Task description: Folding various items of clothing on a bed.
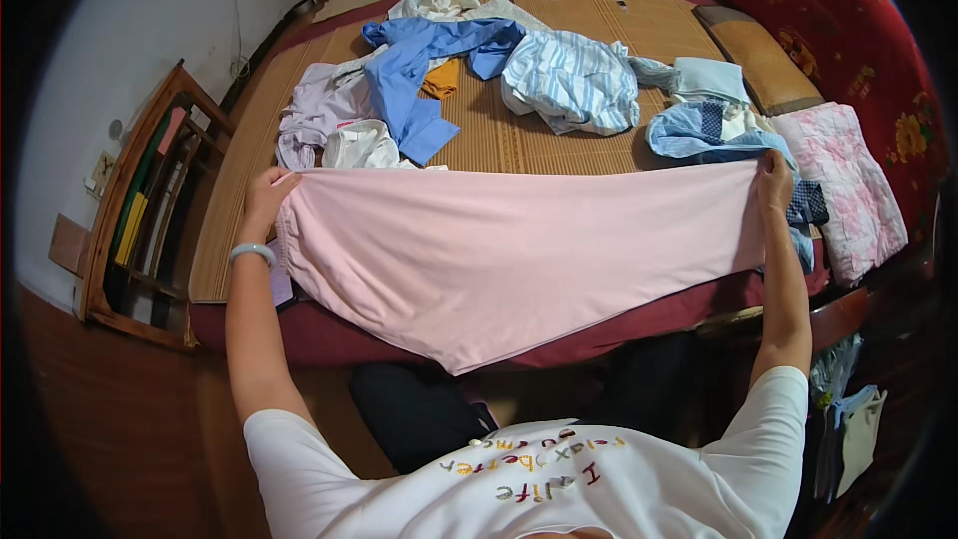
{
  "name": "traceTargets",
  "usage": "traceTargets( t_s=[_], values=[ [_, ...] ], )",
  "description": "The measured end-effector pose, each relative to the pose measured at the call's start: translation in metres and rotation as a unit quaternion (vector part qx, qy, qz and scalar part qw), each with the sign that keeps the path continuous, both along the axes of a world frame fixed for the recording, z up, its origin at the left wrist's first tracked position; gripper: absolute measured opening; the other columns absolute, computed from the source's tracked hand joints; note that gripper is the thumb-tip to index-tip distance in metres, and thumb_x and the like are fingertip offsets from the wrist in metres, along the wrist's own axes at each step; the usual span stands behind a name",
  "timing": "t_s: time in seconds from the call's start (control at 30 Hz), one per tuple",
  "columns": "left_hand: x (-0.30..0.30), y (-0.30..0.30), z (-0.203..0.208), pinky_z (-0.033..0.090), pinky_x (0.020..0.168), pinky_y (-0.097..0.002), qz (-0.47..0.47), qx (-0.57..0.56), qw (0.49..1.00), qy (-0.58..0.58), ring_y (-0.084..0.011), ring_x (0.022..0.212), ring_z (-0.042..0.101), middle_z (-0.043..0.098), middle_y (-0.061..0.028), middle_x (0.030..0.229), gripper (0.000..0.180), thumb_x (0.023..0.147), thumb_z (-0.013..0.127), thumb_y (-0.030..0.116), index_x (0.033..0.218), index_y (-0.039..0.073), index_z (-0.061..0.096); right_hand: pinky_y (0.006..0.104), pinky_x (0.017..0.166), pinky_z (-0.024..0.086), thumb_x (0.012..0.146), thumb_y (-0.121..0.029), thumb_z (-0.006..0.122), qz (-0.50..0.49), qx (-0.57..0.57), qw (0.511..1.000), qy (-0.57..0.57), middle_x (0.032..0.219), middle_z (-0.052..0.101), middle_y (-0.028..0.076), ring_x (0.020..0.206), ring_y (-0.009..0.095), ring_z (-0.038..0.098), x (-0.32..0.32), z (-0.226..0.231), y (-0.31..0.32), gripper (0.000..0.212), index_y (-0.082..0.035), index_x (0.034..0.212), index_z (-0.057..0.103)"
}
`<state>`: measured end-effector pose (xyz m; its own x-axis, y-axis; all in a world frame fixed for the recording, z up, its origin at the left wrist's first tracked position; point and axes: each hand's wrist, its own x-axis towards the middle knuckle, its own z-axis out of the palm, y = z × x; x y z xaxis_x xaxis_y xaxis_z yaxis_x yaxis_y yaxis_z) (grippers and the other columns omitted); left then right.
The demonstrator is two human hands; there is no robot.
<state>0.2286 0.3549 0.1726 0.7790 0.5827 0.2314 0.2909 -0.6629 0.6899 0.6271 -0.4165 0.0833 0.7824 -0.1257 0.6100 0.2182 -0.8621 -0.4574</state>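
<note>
A pair of pale pink pants [519,250] is stretched out sideways between my hands, its legs laid together. My left hand [266,196] pinches the top corner at the gathered waistband, a light bracelet on that wrist. At the other end, my right hand [774,183] grips the upper corner of the leg ends. The crotch point hangs lowest, over the bed's front edge. Just beyond my right hand lies a light blue garment [689,132] with dark dotted patches. A white cloth [361,147] lies behind the pants, near my left hand.
On the bed's bamboo mat [479,140] lie a blue garment [399,80], a striped blue-and-white garment [571,82] and a lilac garment [317,110]. A pink-and-white quilted bundle [840,190] sits at the right. A wooden rack [150,210] stands left of the bed.
</note>
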Motion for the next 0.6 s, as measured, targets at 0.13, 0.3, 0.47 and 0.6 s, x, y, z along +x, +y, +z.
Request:
traceTargets(
  t_s=[0.13,0.3,0.47,0.6],
  values=[
    [0.022,0.019,-0.016,0.047,0.068,-0.0285,0.016,0.052,0.998,0.033,-0.0110,0.073,0.060,0.069,-0.0053,0.079,0.027,0.082,0.075,0.026,0.090,0.000,0.071,0.0434,0.079,0.049,0.091,-0.019,0.058,-0.003,-0.014,1.000,0.016,0.100,0.068,0.017,0.094,0.038,0.065,0.008,-0.015,0.001,0.019,-0.007,0.104,0.064],
    [0.037,-0.002,-0.047,0.049,0.067,-0.0352,0.043,0.122,0.986,0.109,-0.0230,0.071,0.066,0.071,-0.0141,0.082,0.031,0.079,0.076,0.032,0.092,0.004,0.073,0.0480,0.079,0.048,0.094,-0.024,0.050,-0.037,-0.119,0.991,0.044,0.103,0.065,0.017,0.097,0.040,0.062,0.001,-0.034,0.008,0.020,-0.006,0.100,0.057],
    [0.046,-0.039,-0.064,0.045,0.090,-0.0498,0.121,0.275,0.942,0.153,-0.0336,0.110,0.057,0.064,-0.0138,0.111,0.041,0.080,0.073,0.039,0.108,0.009,0.068,0.0513,0.081,0.048,0.095,-0.027,0.047,-0.025,-0.136,0.988,0.074,0.107,0.063,0.017,0.099,0.041,0.061,0.007,-0.031,0.009,0.022,-0.009,0.103,0.056],
    [0.047,-0.115,-0.079,0.026,0.109,-0.0603,0.107,0.374,0.915,0.105,-0.0416,0.140,0.027,0.036,-0.0189,0.149,0.069,0.085,0.065,0.045,0.140,0.009,0.044,0.0525,0.084,0.047,0.090,-0.028,0.058,-0.093,-0.172,0.974,0.112,0.110,0.064,0.016,0.102,0.040,0.061,-0.008,-0.012,0.016,0.028,-0.010,0.111,0.057]
  ],
)
